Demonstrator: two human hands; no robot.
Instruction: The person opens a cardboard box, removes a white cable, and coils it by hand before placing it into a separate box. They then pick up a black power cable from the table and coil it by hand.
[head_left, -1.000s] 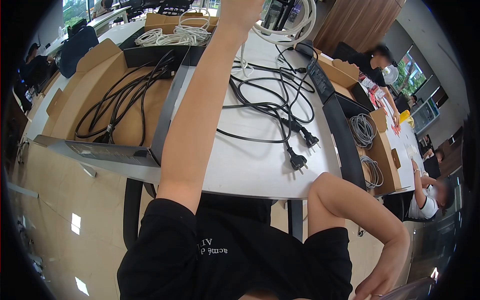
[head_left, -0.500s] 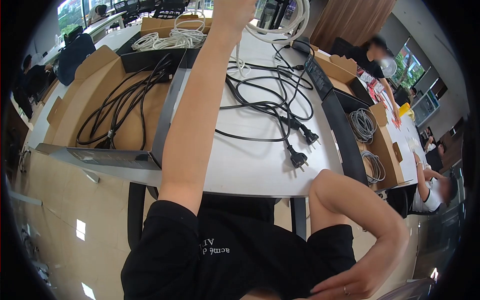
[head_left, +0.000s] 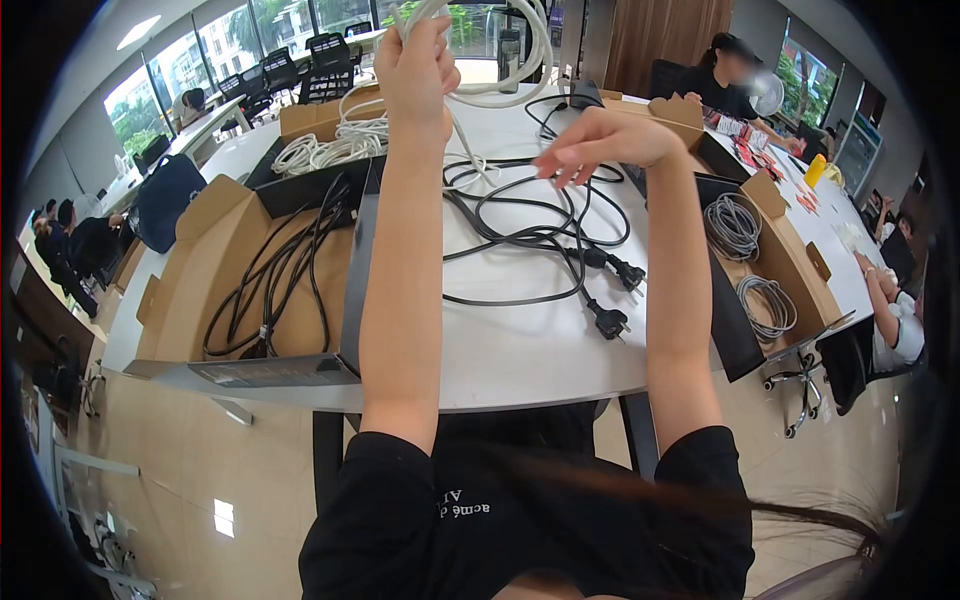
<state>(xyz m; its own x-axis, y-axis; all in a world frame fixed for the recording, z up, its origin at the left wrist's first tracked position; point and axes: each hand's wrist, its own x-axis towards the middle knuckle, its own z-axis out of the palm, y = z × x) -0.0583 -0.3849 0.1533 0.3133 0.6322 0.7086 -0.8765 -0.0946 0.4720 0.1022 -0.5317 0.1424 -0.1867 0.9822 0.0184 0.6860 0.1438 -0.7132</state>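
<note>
My left hand (head_left: 417, 75) is raised over the far side of the table, closed around a coiled white cable (head_left: 503, 98). Loops of the coil hang to the right of the fist, and one strand drops towards the tabletop. Beyond the middle of the table, my right hand (head_left: 605, 143) hovers with bent, slightly spread fingers and holds nothing. Beneath it lies a loose tangle of black power cords (head_left: 520, 238). Their two-pin plugs (head_left: 608, 321) point towards the near right.
An open cardboard box (head_left: 190, 275) at left holds a black cord (head_left: 285, 265). White cables (head_left: 330, 150) fill a box behind it. At right, another box (head_left: 815, 265) contains grey cable coils (head_left: 733, 228). A co-worker (head_left: 715, 85) sits beyond, near a yellow bottle (head_left: 814, 170).
My right hand has risen from beside my body to above the black cords. My left hand still grips the white coil. The view has tilted up, showing more of the room.
</note>
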